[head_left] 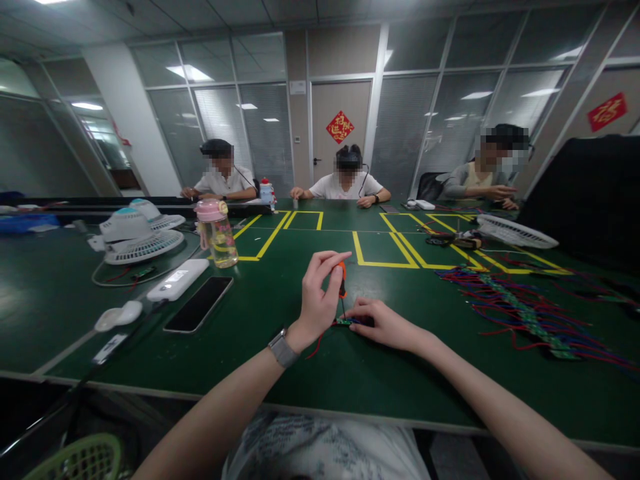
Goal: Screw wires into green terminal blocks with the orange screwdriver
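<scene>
My left hand is closed round a small screwdriver with an orange handle, held upright with its tip down on a small green circuit board. A red wire trails from the board toward me. My right hand lies on the green table, its fingers pressed on the board's right end, holding it flat. A watch sits on my left wrist.
A black phone, a white power bank, a clear bottle with a pink lid and white desk fans lie to the left. A heap of red and blue wires with green boards is at the right. Three people sit at the far side.
</scene>
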### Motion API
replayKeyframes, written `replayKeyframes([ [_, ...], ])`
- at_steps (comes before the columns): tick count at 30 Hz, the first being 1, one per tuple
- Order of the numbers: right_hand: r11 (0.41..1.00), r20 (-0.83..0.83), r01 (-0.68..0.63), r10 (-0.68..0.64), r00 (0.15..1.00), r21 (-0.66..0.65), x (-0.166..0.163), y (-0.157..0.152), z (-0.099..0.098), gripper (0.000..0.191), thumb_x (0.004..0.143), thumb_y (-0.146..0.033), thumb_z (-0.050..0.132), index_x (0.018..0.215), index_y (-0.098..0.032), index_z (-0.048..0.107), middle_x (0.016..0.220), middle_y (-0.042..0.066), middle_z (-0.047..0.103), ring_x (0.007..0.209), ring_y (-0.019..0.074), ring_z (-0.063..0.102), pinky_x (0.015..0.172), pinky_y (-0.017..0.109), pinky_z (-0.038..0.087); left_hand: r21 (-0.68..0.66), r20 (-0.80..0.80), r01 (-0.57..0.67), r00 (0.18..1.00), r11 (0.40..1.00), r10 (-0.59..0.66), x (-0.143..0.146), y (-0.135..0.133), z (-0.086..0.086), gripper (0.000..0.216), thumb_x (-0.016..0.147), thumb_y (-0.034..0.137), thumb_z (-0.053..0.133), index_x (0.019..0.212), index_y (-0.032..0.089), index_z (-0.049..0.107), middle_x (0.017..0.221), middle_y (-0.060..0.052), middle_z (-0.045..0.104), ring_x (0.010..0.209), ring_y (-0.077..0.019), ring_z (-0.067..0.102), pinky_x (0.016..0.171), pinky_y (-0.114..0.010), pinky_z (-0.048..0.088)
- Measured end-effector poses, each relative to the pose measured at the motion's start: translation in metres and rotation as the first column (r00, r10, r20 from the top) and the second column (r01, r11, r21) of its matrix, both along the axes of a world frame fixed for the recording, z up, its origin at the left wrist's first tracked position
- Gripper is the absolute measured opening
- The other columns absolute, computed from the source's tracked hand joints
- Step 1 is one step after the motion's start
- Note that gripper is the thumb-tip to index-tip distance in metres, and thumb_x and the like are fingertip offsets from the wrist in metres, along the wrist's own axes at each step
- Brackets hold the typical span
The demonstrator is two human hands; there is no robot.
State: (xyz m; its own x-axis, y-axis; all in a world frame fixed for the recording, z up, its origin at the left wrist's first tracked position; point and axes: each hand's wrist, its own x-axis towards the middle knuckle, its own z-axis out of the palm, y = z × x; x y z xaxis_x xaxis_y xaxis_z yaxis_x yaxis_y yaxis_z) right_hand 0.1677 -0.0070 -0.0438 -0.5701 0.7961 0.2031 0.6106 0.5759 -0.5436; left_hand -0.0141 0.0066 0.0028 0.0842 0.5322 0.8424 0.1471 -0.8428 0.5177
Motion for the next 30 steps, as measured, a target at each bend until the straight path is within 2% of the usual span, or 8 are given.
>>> replayKeyframes([
  [2,1.0,-0.003,0.001,-0.001,1.0,-0.004,0.0,-0.0001,0.0003,0.027,0.089,-0.022,0.06,0.114,-0.019,0.071,0.09,0.005,0.058,0.075,0.016,0.058,0.07,0.027,0.046,-0.027,0.01,0.053,0.999,0.998,-0.053,0.0001,0.0008,-0.0017,0.03,0.099,0.021,0.041,0.119,0.022,0.064,0.114,-0.007,0.061,0.103,-0.0168,0.059,0.087,-0.03,0.049],
  [5,1.0,-0.001,-0.001,0.001,1.0,0.002,-0.0003,-0.0002,0.0008,0.027,0.089,-0.022,0.06,0.113,-0.019,0.071,0.091,0.005,0.059,0.077,0.0164,0.058,0.072,0.027,0.046,-0.081,0.04,0.094,0.995,0.992,-0.091,0.001,0.0016,-0.0033,0.03,0.098,0.022,0.043,0.122,0.022,0.061,0.117,-0.008,0.063,0.102,-0.0174,0.062,0.087,-0.031,0.05],
  [10,1.0,0.009,0.003,-0.003,1.0,0.008,-0.001,-0.001,0.0019,0.027,0.088,-0.021,0.06,0.113,-0.019,0.071,0.09,0.005,0.059,0.077,0.0166,0.059,0.072,0.028,0.046,-0.042,0.016,0.011,1.0,0.999,-0.011,0.0021,0.0012,-0.0008,0.021,0.092,0.022,0.058,0.112,0.02,0.065,0.099,-0.004,0.062,0.089,-0.0145,0.06,0.077,-0.026,0.049],
  [14,1.0,0.013,0.004,-0.004,1.0,0.008,-0.0007,-0.0009,0.0023,0.027,0.088,-0.021,0.061,0.113,-0.019,0.071,0.089,0.005,0.058,0.077,0.0167,0.058,0.072,0.028,0.046,-0.006,-0.016,-0.021,1.0,1.0,0.021,0.001,-0.0004,0.0019,0.016,0.091,0.024,0.06,0.105,0.021,0.067,0.09,-0.002,0.058,0.082,-0.013,0.056,0.075,-0.026,0.047],
  [19,1.0,0.015,-0.01,0.009,1.0,0.015,0.0004,0.0003,0.0008,0.027,0.089,-0.022,0.06,0.114,-0.02,0.071,0.088,0.004,0.057,0.076,0.0166,0.058,0.072,0.028,0.045,-0.035,0.017,0.042,0.999,0.999,-0.041,0.0003,0.0001,-0.0002,0.028,0.099,0.023,0.042,0.113,0.021,0.066,0.106,-0.007,0.063,0.093,-0.0153,0.061,0.081,-0.028,0.049],
  [23,1.0,0.011,-0.009,0.009,1.0,0.011,0.0002,0.0002,0.0,0.027,0.089,-0.023,0.06,0.114,-0.02,0.071,0.089,0.005,0.058,0.077,0.0166,0.058,0.072,0.028,0.045,-0.084,0.062,0.078,0.995,0.993,-0.073,0.0013,0.0018,-0.0023,0.026,0.098,0.022,0.046,0.117,0.021,0.064,0.111,-0.008,0.065,0.095,-0.0162,0.063,0.082,-0.029,0.051],
  [28,1.0,0.016,0.005,-0.005,1.0,0.013,-0.0002,-0.0006,0.0006,0.028,0.089,-0.023,0.06,0.115,-0.02,0.071,0.088,0.004,0.057,0.075,0.0161,0.057,0.071,0.027,0.045,-0.003,0.037,-0.025,0.999,1.0,0.025,0.0014,-0.0005,0.0006,0.016,0.091,0.02,0.059,0.104,0.021,0.069,0.095,-0.003,0.059,0.086,-0.0135,0.058,0.075,-0.026,0.049],
  [30,1.0,0.017,0.0,-0.001,1.0,0.019,0.0,-0.0004,0.0004,0.028,0.089,-0.023,0.06,0.115,-0.021,0.071,0.087,0.004,0.057,0.075,0.0161,0.057,0.072,0.027,0.045,0.009,0.024,-0.052,0.998,0.999,0.052,0.0008,-0.0013,0.0013,0.015,0.091,0.021,0.059,0.101,0.021,0.07,0.092,-0.003,0.055,0.083,-0.0126,0.056,0.073,-0.025,0.047],
])
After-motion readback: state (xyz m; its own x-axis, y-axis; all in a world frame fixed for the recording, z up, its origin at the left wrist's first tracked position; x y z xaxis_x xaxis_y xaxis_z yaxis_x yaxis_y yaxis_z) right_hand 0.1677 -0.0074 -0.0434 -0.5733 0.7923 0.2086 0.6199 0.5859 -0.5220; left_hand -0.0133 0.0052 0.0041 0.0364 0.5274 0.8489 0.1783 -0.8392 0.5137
